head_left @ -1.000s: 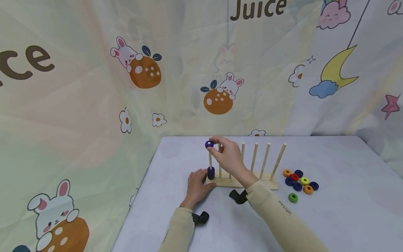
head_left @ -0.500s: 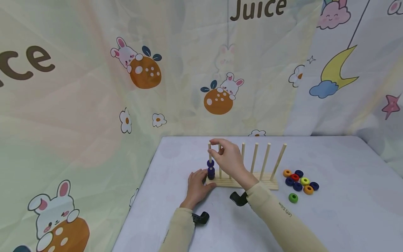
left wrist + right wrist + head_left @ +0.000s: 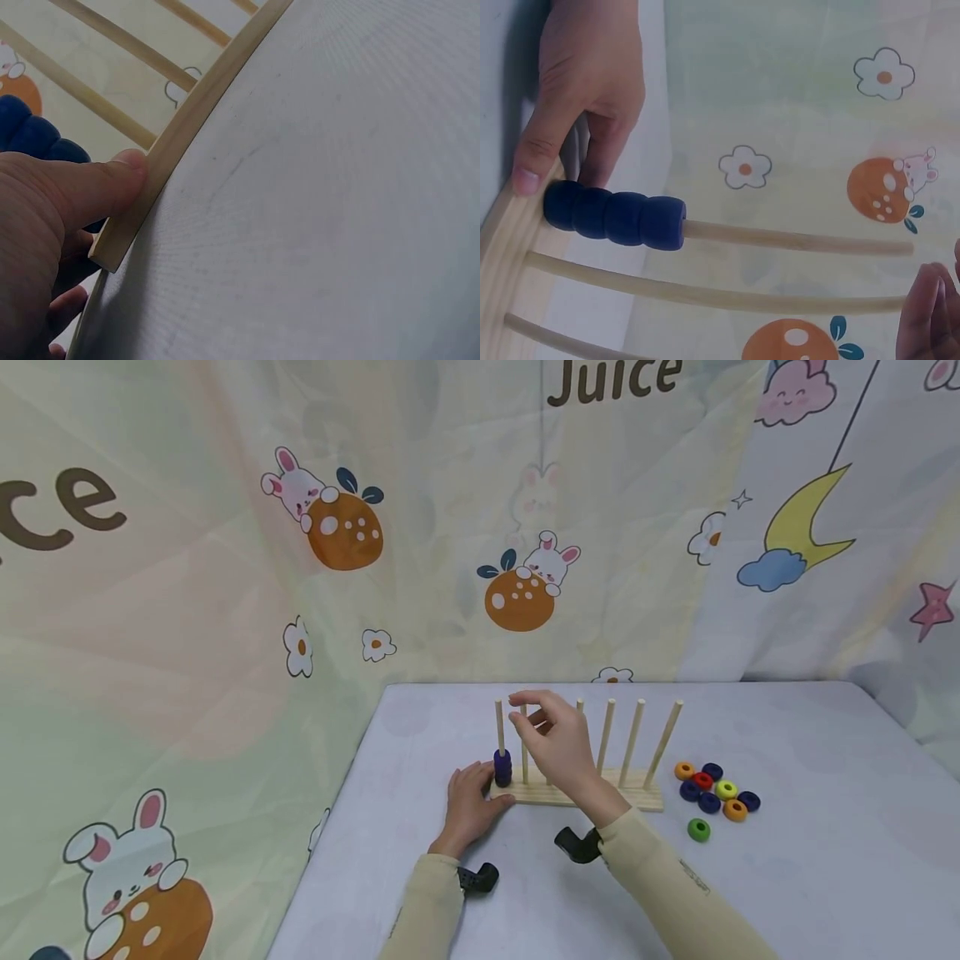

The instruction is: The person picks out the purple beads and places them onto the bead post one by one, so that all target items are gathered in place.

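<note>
Filling the background, a pale printed cloth backdrop [image 3: 435, 510] shows rabbits, orange fruit, flowers and a yellow moon. Before it lies a desk [image 3: 825, 868] under a white covering. Two beige sleeves [image 3: 675, 885] reach over its near side, each with a black curved fitting [image 3: 477, 878] at the wrist. A light wooden stand [image 3: 641, 795], with a long flat base and a row of slender round pegs, rests on the desk, the fittings lying nearer the viewer. The left hand [image 3: 468, 802] grips the base's left end, thumb at the front edge. The right hand [image 3: 558, 739] is raised near the second peg from the left; its thumb and forefinger stand slightly apart, nothing between them. Four dark blue rounded rings [image 3: 502, 768] are stacked around the leftmost peg [image 3: 500, 727], just beside the left hand; the peg's upper part is bare. Right of the stand lie loose rings: four dark blue [image 3: 708, 802], two orange [image 3: 735, 811], one red [image 3: 702, 780], one yellow [image 3: 725, 791] and, slightly apart at the near side, one green [image 3: 698, 830].
</note>
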### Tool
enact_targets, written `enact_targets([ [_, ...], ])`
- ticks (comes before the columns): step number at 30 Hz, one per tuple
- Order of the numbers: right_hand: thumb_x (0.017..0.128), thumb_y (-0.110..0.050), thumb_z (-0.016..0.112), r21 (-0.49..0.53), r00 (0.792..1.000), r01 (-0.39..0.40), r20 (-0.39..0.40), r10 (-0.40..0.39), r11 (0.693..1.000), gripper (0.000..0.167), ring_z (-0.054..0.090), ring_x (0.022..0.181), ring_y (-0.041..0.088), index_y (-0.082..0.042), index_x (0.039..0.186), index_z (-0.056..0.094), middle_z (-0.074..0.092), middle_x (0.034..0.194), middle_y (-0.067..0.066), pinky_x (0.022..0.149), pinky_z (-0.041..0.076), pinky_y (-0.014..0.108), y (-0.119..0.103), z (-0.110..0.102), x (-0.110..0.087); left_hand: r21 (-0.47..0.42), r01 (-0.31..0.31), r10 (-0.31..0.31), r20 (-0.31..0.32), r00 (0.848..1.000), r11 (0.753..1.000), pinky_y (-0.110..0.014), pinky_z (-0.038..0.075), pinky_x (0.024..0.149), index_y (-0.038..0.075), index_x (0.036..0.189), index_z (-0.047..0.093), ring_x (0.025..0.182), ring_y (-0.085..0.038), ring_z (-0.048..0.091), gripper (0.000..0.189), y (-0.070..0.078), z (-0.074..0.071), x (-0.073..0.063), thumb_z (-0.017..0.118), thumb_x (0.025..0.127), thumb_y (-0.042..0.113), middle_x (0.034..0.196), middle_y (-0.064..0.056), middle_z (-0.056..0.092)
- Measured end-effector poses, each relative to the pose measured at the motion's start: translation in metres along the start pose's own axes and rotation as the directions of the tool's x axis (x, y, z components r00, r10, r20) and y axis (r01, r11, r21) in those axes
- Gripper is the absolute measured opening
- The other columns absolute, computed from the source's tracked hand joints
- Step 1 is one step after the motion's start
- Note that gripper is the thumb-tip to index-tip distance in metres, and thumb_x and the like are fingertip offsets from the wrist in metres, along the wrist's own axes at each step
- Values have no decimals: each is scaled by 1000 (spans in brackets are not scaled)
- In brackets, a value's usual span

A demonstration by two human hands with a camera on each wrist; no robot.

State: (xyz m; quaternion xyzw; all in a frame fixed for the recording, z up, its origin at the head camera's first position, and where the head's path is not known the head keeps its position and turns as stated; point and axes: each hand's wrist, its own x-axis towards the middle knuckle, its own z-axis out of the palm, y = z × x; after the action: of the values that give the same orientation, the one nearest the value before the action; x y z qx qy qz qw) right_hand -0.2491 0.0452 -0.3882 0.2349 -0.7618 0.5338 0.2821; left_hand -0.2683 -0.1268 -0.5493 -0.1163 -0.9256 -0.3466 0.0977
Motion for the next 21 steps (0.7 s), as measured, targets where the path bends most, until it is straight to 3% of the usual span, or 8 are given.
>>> enact_targets([
  [13, 87, -4, 71, -24, 999, -51, 6, 51, 998, 14, 65, 67, 12, -3, 102, 72, 72, 91, 4, 59, 55, 22, 21, -11, -24, -17, -26, 25, -30, 999, 1000, -54, 16, 117, 14, 132, 61, 134, -29, 44, 62, 1, 0, -2, 80, 79, 40, 131, -4, 63],
  [21, 88, -6, 71, -69, 994, -108, 5, 109, 992, 14, 64, 66, 10, -8, 101, 72, 72, 91, 3, 58, 54, 21, 38, -17, -43, -33, -18, 16, -39, 999, 999, -53, 16, 117, 8, 131, 61, 131, -29, 44, 62, 4, -1, -3, 81, 78, 33, 129, -7, 65],
])
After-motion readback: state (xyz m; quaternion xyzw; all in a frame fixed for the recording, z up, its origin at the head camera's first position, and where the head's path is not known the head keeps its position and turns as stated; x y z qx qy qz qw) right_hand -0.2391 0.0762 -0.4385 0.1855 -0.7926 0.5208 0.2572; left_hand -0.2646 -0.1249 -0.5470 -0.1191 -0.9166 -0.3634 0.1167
